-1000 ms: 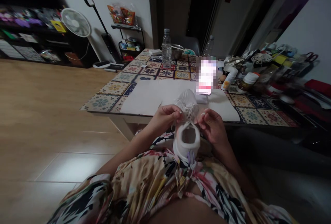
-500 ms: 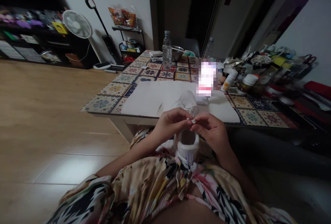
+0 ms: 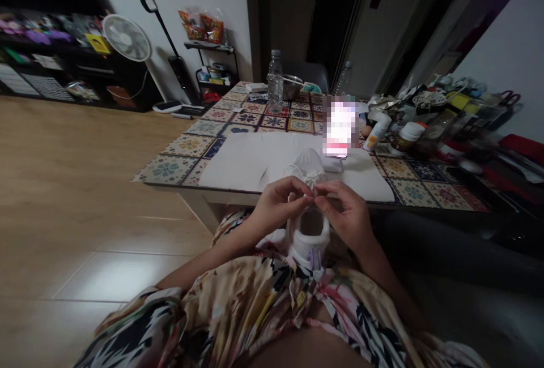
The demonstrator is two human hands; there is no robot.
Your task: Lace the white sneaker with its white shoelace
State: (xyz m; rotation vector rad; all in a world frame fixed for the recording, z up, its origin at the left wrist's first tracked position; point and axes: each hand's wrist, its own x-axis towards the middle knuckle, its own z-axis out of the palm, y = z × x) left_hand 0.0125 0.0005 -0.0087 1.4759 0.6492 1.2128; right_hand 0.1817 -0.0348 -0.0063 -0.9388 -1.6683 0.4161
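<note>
A white sneaker (image 3: 309, 232) rests on my lap with its opening facing me and its toe toward the table. My left hand (image 3: 278, 205) pinches a white shoelace (image 3: 313, 183) above the tongue. My right hand (image 3: 345, 212) pinches the lace from the other side, and the fingertips of both hands meet over the shoe. Both hands are closed on the lace.
A low patterned tile table (image 3: 182, 155) stands just ahead, with a white sheet (image 3: 246, 158) on it, a water bottle (image 3: 275, 81), a metal bowl (image 3: 291, 85) and several jars and clutter at right (image 3: 425, 124). A fan (image 3: 126, 38) and shelves stand at back left across the wooden floor (image 3: 72, 187).
My hands were apart on either side of the laces a second ago. They have come together over the tongue, fingertips now touching on the lace.
</note>
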